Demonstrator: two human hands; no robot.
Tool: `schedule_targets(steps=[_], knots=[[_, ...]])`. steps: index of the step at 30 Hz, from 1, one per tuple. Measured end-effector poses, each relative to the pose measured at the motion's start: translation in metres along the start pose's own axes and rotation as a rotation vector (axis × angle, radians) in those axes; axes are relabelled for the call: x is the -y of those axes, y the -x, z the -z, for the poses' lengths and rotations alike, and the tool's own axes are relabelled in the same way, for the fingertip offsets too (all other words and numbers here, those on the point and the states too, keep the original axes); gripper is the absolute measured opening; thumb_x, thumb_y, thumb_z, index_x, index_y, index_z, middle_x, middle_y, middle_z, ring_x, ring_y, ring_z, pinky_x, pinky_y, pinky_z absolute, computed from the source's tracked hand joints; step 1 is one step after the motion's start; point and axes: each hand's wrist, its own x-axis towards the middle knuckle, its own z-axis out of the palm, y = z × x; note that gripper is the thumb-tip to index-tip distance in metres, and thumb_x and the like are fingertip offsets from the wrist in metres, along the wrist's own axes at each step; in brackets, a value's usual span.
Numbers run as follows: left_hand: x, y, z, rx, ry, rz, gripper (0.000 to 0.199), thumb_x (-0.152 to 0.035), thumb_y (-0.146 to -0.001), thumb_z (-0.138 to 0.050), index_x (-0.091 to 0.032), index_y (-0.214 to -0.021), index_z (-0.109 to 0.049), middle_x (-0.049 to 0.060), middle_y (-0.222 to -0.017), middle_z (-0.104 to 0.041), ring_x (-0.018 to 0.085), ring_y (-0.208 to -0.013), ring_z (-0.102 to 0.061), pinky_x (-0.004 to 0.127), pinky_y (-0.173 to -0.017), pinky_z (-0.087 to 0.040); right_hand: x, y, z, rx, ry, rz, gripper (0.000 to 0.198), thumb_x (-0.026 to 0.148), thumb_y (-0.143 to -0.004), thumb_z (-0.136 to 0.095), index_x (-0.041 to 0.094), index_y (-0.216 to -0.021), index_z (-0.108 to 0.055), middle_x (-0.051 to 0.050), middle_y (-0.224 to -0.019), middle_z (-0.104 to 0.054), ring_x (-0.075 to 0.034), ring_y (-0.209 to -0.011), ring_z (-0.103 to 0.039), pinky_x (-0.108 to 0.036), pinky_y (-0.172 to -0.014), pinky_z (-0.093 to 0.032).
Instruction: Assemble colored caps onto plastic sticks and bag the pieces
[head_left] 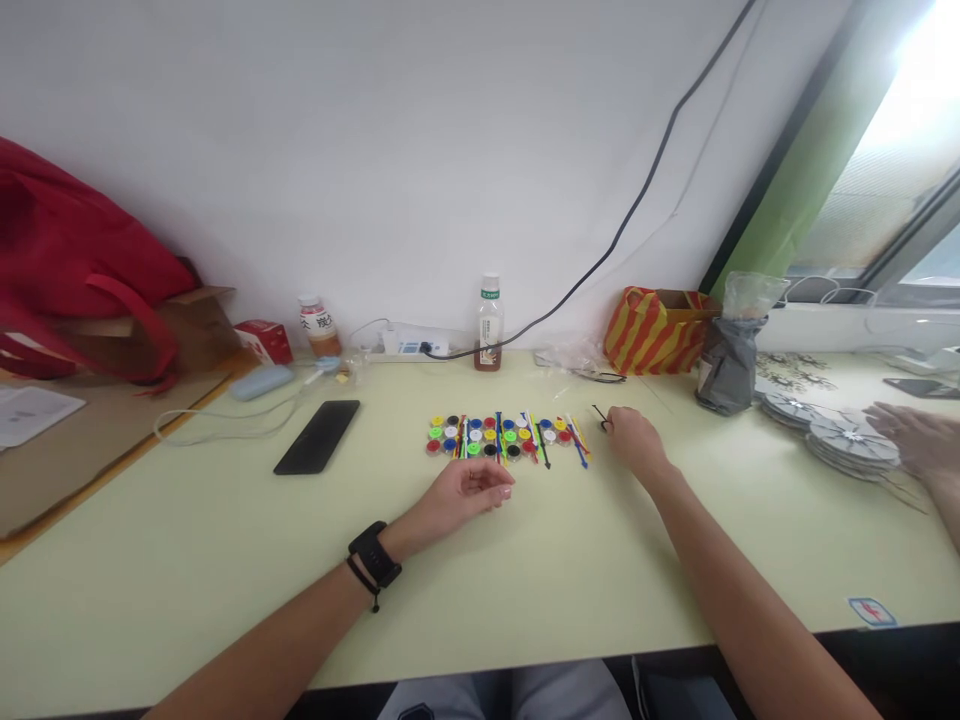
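My right hand [631, 437] is closed in a pinch on a thin black arrow [598, 413], just to the right of the colored pieces. The arrow's tip points up and left, and its other end is hidden by my fingers. My left hand [466, 488] rests on the table, loosely curled, thumb apart and nothing visible in it. Beyond it lie rows of small round discs [490, 435] in several colors. Between the discs are upright stacks of thin colored arrows, among them a black arrow [545, 447] and a blue arrow [580, 450].
A black phone [317, 437] lies left of the discs. Along the wall stand a drink bottle [490, 325], a striped paper bag [656, 330] and a grey bag [727, 365]. Another person's hand [911, 440] is beside stacked grey discs [853, 442] at right.
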Motion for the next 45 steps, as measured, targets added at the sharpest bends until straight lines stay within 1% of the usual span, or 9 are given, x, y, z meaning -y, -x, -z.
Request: schedule_targets(steps=[5,10,12,18,25,31,34,41,45], knots=[[0.001,-0.001,0.000,0.000,-0.015,-0.007,0.031,-0.044,-0.082,-0.081,-0.017,-0.096,-0.075,0.006,-0.090,-0.071,0.017,-0.083,-0.066,0.029,-0.076,-0.055,-0.005,0.007,0.003,-0.109,-0.076,0.007,0.024,0.033,-0.100,-0.053,0.019,-0.098,-0.072,-0.011,-0.100,-0.071,-0.023,-0.088,-0.066,-0.031,-0.065,-0.039],[0.008,-0.003,0.000,-0.006,-0.004,-0.017,0.032,-0.044,-0.083,-0.080,-0.016,-0.099,-0.075,0.007,-0.090,-0.072,0.017,-0.083,-0.066,0.028,-0.076,-0.055,0.003,0.016,0.008,-0.382,-0.399,0.077,0.057,0.035,-0.103,-0.036,0.020,-0.051,-0.052,-0.011,-0.106,-0.072,-0.017,-0.072,-0.061,-0.032,-0.065,-0.040],[0.011,-0.003,0.001,-0.008,0.001,-0.018,0.033,-0.045,-0.083,-0.080,-0.017,-0.099,-0.075,0.007,-0.091,-0.072,0.017,-0.084,-0.066,0.027,-0.075,-0.055,0.006,0.020,0.009,-0.427,-0.503,0.094,0.053,0.024,-0.098,-0.036,0.022,-0.046,-0.045,-0.012,-0.105,-0.073,-0.017,-0.071,-0.062,-0.031,-0.066,-0.041],[0.011,-0.002,0.000,-0.002,0.010,-0.003,0.031,-0.043,-0.084,-0.080,-0.017,-0.100,-0.074,0.006,-0.092,-0.071,0.016,-0.084,-0.066,0.027,-0.077,-0.054,0.004,0.029,0.010,-0.570,-0.725,-0.042,0.036,0.019,-0.087,-0.039,0.021,-0.056,-0.056,-0.009,-0.080,-0.071,-0.019,-0.063,-0.061,-0.030,-0.063,-0.044],[0.010,-0.002,0.000,0.001,0.007,-0.001,0.031,-0.042,-0.084,-0.080,-0.016,-0.099,-0.074,0.006,-0.091,-0.070,0.016,-0.085,-0.065,0.027,-0.077,-0.054,0.005,0.021,0.002,-0.530,-0.707,0.147,0.027,0.038,-0.089,-0.057,0.021,-0.069,-0.065,-0.007,-0.086,-0.066,-0.018,-0.068,-0.056,-0.032,-0.068,-0.044],[0.007,-0.002,0.001,0.022,0.000,0.004,0.030,-0.042,-0.085,-0.080,-0.017,-0.099,-0.074,0.004,-0.089,-0.069,0.013,-0.081,-0.063,0.025,-0.076,-0.052,0.005,0.007,-0.016,-0.473,-0.696,0.367,0.045,0.033,-0.091,-0.054,0.024,-0.058,-0.023,-0.005,-0.077,-0.053,-0.020,-0.072,-0.050,-0.035,-0.070,-0.043],[0.005,-0.001,0.001,0.020,0.001,0.013,0.029,-0.041,-0.085,-0.080,-0.017,-0.099,-0.074,0.003,-0.089,-0.068,0.013,-0.082,-0.063,0.025,-0.076,-0.052,0.003,0.004,-0.020,-0.411,-0.686,0.390,0.044,0.028,-0.092,-0.049,0.024,-0.059,-0.020,-0.007,-0.081,-0.058,-0.022,-0.079,-0.053,-0.036,-0.073,-0.043],[0.002,0.000,0.001,0.020,-0.006,0.028,0.031,-0.041,-0.083,-0.082,-0.016,-0.099,-0.074,0.005,-0.093,-0.070,0.015,-0.087,-0.064,0.027,-0.079,-0.052,0.006,0.006,-0.013,-0.352,-0.671,0.397,0.038,0.026,-0.085,-0.054,0.024,-0.060,-0.025,-0.003,-0.072,-0.056,-0.019,-0.069,-0.052,-0.034,-0.070,-0.042],[0.001,0.000,0.002,0.026,-0.005,0.042,0.031,-0.041,-0.082,-0.082,-0.016,-0.099,-0.074,0.005,-0.092,-0.069,0.015,-0.086,-0.063,0.026,-0.078,-0.051,0.010,0.011,-0.008,-0.363,-0.695,0.334,0.004,0.021,-0.075,-0.054,0.024,-0.076,-0.055,0.004,-0.060,-0.043,-0.020,-0.064,-0.054,-0.032,-0.067,-0.043]])
